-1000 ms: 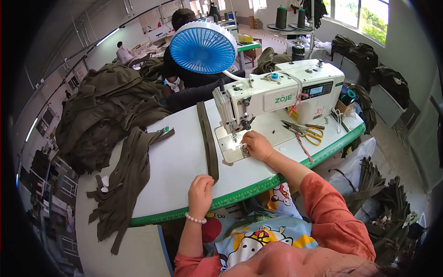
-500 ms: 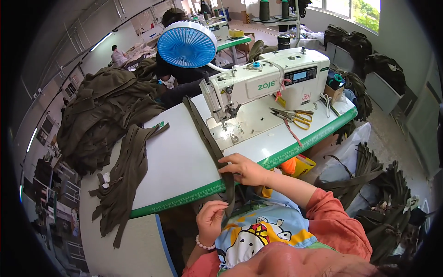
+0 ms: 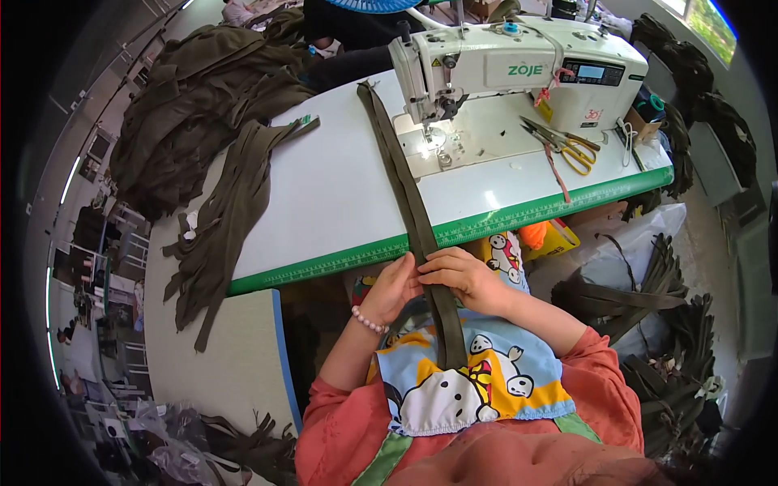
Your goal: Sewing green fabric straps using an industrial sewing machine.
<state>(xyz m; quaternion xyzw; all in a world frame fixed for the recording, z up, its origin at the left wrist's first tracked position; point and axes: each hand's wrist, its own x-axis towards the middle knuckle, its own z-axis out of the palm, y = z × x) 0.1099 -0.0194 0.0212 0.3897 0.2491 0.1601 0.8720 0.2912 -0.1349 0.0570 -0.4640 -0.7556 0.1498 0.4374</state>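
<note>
A long dark olive fabric strip (image 3: 397,166) runs from the white tabletop, left of the sewing machine's needle, over the green front edge and down onto my apron (image 3: 519,356). Just below that edge, my left hand (image 3: 392,290) closes at the strip's left side, its fingertips partly hidden behind the cloth. From the right, my right hand (image 3: 468,280) has its fingers bent over the strip and grips it. The two hands nearly meet across the cloth. The white sewing machine (image 3: 519,69) stands beyond, its needle area lit.
Yellow-handled scissors (image 3: 577,154) and a pink cord (image 3: 557,174) lie right of the needle. A bundle of olive strips (image 3: 223,219) drapes over the table's left side, beside a large garment heap (image 3: 203,105). More strips (image 3: 648,296) hang at the right.
My left hand has risen to the strip, and my right hand has slid down it toward me. The strip's near end now lies over my apron. The view has tilted down.
</note>
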